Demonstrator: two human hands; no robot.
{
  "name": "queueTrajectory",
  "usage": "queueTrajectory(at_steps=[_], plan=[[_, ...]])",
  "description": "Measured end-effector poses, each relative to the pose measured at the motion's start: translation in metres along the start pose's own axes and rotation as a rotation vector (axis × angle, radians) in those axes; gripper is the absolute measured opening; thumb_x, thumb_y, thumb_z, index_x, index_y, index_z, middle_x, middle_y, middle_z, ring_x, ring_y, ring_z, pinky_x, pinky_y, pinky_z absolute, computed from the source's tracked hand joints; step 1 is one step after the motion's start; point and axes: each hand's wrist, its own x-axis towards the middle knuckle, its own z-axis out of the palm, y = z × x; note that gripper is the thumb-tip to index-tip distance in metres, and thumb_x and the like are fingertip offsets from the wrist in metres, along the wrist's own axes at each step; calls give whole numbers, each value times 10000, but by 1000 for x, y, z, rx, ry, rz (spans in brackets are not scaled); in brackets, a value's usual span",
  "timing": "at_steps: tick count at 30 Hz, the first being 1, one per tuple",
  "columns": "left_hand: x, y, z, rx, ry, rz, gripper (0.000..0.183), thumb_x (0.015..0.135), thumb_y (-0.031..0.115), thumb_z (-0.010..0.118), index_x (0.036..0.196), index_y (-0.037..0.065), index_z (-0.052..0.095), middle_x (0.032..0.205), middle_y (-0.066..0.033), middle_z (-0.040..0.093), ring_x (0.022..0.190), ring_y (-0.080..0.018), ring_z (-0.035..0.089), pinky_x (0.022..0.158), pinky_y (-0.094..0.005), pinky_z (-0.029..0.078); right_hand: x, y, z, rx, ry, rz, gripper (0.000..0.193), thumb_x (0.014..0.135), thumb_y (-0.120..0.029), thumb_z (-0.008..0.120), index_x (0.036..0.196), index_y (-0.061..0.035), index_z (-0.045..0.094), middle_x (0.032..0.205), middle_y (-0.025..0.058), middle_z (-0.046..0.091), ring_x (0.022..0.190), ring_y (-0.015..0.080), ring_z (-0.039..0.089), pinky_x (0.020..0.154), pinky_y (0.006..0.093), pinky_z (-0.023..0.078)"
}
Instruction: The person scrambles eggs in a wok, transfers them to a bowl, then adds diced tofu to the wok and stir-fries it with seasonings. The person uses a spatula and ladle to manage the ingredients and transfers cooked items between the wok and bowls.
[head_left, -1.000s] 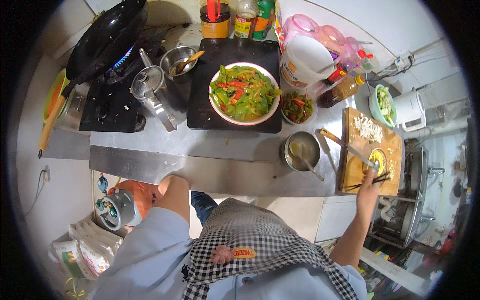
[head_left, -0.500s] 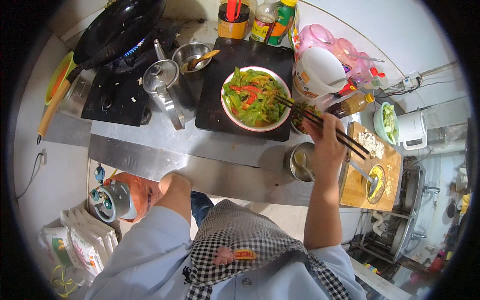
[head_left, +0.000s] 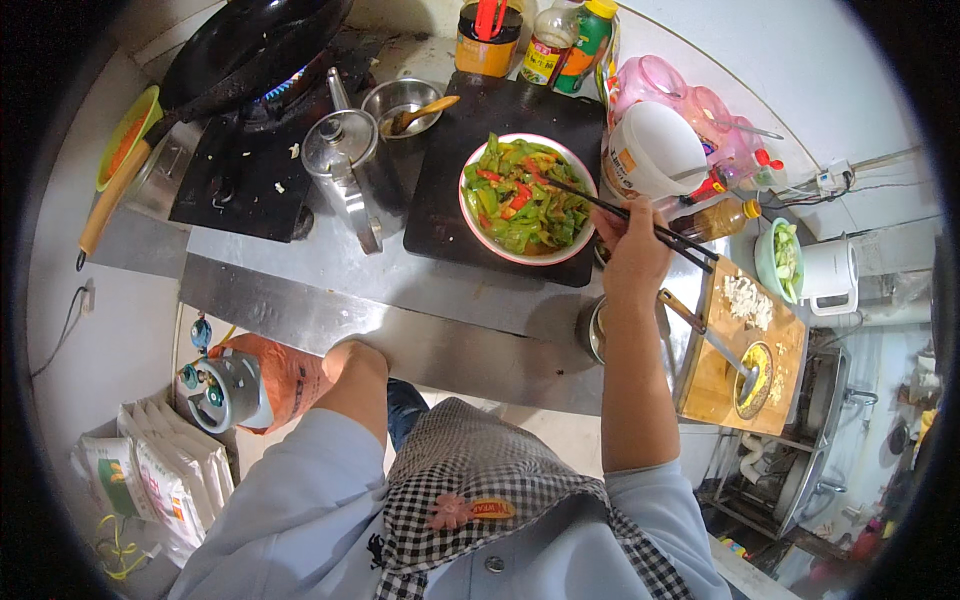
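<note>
In my right hand point(head_left: 640, 245) a pair of dark chopsticks point(head_left: 585, 195) is gripped, the tips down among the food in the bowl. That white bowl with a red rim point(head_left: 470, 225) holds cooked green pepper strips point(head_left: 550, 220) with some red pieces. It rests on a black board point(head_left: 430, 215) on the metal counter. My left arm point(head_left: 355, 375) reaches only to the counter's front edge, and the left hand itself is out of sight. Below my right wrist, a metal pot point(head_left: 592, 330) is partly covered by my forearm.
At the far left a black wok point(head_left: 240, 60) tilts over a lit burner point(head_left: 285, 85). A metal pitcher point(head_left: 340, 170) and a small metal bowl point(head_left: 400, 100) stand beside the board. Rightward are a white tub point(head_left: 655, 150), an amber bottle point(head_left: 715, 220) and a cutting board point(head_left: 720, 390) with chopped food and a ladle point(head_left: 745, 370).
My right hand and the chopsticks have shifted up and slightly left over the bowl, and the pepper pieces lie differently. The whole view has moved slightly.
</note>
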Motion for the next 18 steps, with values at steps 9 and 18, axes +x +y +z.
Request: queueTrajectory(at_steps=[9, 18], plan=[[14, -2, 0, 257, -164, 169, 332, 905, 148, 478, 1127, -11, 666, 1109, -88, 695, 933, -211, 673, 796, -291, 525, -18, -13, -18, -95, 28, -154, 233, 982, -165, 501, 929, 57, 546, 839, 163, 633, 747, 210, 685, 665, 284, 598], [-36, 8, -29, 696, -290, 347, 357, 918, 199, 482, 1214, 66, 631, 1210, -54, 652, 1057, -179, 637, 870, -283, 499, -27, -13, -17, -205, -23, -171, 221, 988, -158, 511, 900, 36, 572, 833, 82, 594, 722, 140, 633, 667, 255, 583]])
